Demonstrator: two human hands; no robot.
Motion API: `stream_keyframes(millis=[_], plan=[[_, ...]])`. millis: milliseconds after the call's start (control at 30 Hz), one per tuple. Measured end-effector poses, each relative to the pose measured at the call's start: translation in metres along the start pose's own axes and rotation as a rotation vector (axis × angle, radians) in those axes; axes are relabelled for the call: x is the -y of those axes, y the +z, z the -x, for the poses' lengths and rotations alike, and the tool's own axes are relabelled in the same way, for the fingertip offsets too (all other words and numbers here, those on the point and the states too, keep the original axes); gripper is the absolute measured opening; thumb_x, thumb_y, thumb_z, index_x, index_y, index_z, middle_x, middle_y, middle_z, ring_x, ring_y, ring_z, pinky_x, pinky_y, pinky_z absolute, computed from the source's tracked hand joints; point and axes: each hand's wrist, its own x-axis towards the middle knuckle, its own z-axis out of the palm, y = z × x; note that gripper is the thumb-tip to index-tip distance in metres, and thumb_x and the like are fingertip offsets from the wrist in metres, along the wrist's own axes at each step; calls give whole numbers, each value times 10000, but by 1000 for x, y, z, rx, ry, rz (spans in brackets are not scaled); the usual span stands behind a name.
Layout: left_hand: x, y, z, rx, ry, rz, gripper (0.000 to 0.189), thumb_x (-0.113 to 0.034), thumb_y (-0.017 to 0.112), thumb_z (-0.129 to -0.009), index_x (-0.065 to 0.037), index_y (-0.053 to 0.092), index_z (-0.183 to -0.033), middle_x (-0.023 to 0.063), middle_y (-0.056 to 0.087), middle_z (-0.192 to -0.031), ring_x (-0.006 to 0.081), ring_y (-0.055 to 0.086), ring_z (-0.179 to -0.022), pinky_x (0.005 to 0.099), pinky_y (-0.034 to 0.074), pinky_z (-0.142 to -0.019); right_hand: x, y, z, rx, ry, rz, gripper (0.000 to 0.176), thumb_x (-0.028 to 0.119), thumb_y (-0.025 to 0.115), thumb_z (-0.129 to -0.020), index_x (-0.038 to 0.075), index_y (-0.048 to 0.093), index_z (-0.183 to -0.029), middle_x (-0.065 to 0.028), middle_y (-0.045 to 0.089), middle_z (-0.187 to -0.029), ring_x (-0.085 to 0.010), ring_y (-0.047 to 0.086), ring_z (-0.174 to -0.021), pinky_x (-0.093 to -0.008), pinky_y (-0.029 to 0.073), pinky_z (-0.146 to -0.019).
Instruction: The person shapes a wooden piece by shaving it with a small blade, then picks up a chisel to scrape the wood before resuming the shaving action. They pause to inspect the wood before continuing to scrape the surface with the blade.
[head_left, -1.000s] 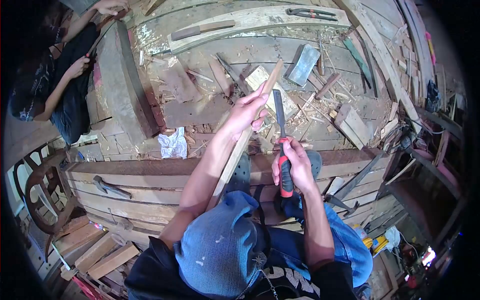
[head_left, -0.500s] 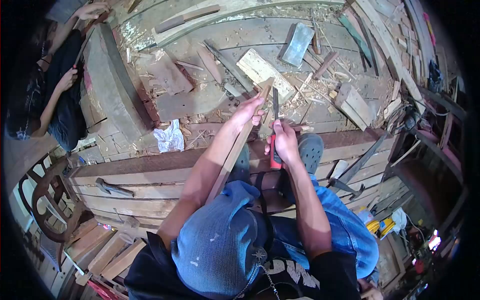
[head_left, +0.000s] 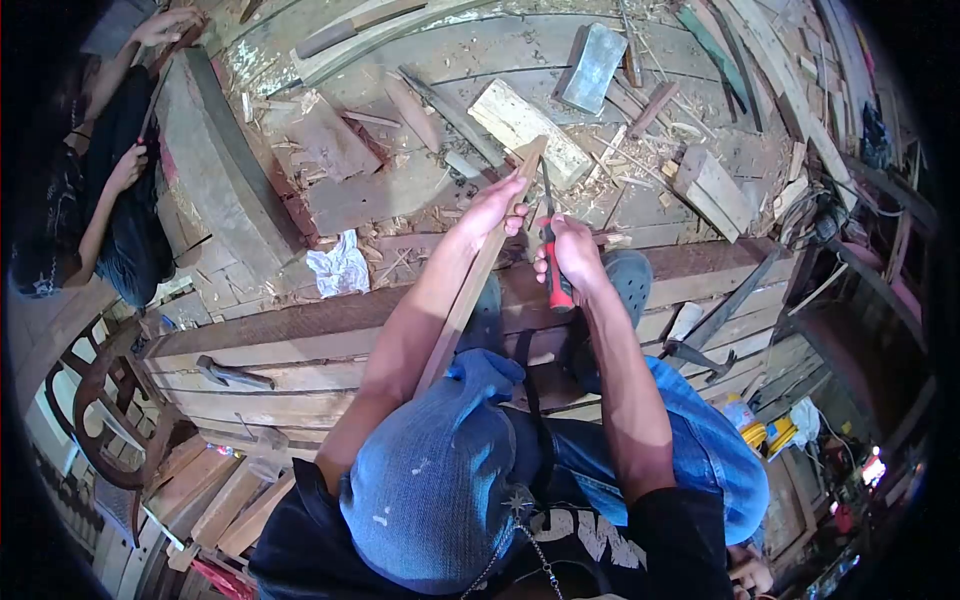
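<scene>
My left hand point(head_left: 492, 210) grips a long narrow wooden strip point(head_left: 473, 285) near its far end; the strip runs from my lap out over the plank floor. My right hand point(head_left: 570, 255) is closed around the red handle of a chisel point(head_left: 553, 268), whose dark blade points up against the strip's tip, just right of my left fingers. Both arms stretch forward over my blue-jeaned knees. Grey shoes rest on a thick beam point(head_left: 700, 280) under the hands.
Wood blocks point(head_left: 528, 130), a grey block point(head_left: 590, 68), offcuts and shavings litter the floor ahead. A white rag point(head_left: 340, 268) lies at left. Another person point(head_left: 100, 180) sits at far left by a heavy timber point(head_left: 215, 170). Hammers point(head_left: 232, 375) lie on the planks.
The right hand lowered the chisel from a raised position and brought its blade to the strip's tip beside my left hand; the view shifted slightly.
</scene>
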Motion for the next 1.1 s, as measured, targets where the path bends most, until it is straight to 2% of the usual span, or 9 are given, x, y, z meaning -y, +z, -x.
stream_keyframes(millis=[333,400,533,600,633,900,1000,1067,1100], plan=[[-1,12,-6,-275,119,-806,389,-298,437,-965,-51,511,-1256,115,629,-708,150,631,-643,290,494,-488,5,9,6,-79,-11,168,337,320,329,-990,21,471,-1053,-44,463,-626,-132,468,-435,-298,432,-389],[1,3,-19,-421,421,-1605,403,-334,367,-976,-15,597,-1066,135,637,-699,174,631,-583,309,508,-507,3,11,5,-70,-12,115,339,325,328,-990,23,473,-1042,-45,464,-627,-134,467,-433,-299,432,-386],[-7,8,-12,-331,406,-1563,476,-311,334,-978,71,598,-876,154,629,-635,230,646,-552,362,526,-560,3,13,3,-80,-20,112,334,319,324,-992,25,479,-1026,-45,462,-621,-135,465,-431,-296,426,-383],[-13,14,0,-226,143,-1001,491,-299,314,-977,70,588,-807,144,615,-604,225,622,-487,361,518,-541,3,15,1,-79,-55,127,332,280,306,-989,1,476,-933,-50,458,-592,-147,464,-408,-321,453,-387],[-8,10,-1,-239,164,-953,508,-294,295,-975,55,571,-729,132,606,-589,224,614,-473,365,508,-525,1,15,-1,-79,-48,127,332,280,306,-989,1,476,-933,-50,458,-592,-147,464,-408,-321,453,-387],[1,9,-13,-277,217,-1026,476,-295,310,-952,34,581,-741,153,584,-548,268,610,-466,395,511,-573,19,22,-1,-122,-88,598,402,254,335,-967,-117,489,-943,-232,625,-708,-288,648,-547,-399,538,-510],[3,6,-16,-352,331,-1181,480,-309,307,-946,25,602,-771,200,617,-642,325,643,-602,431,506,-666,9,29,-9,-104,-123,678,408,227,345,-957,-149,501,-934,-250,622,-677,-318,654,-560,-391,544,-558],[10,-8,-29,-344,442,-1292,481,-328,301,-947,6,622,-817,230,634,-763,378,634,-768,466,478,-757,-21,33,-38,-296,-303,755,390,243,357,-959,-109,501,-872,-196,596,-617,-277,613,-462,-384,520,-439],[9,-8,-28,-321,344,-1195,488,-363,305,-947,-14,634,-861,238,633,-846,419,594,-874,481,451,-808,-9,39,-23,-198,-224,648,387,227,366,-949,-125,491,-846,-211,598,-611,-296,625,-480,-398,519,-438]])
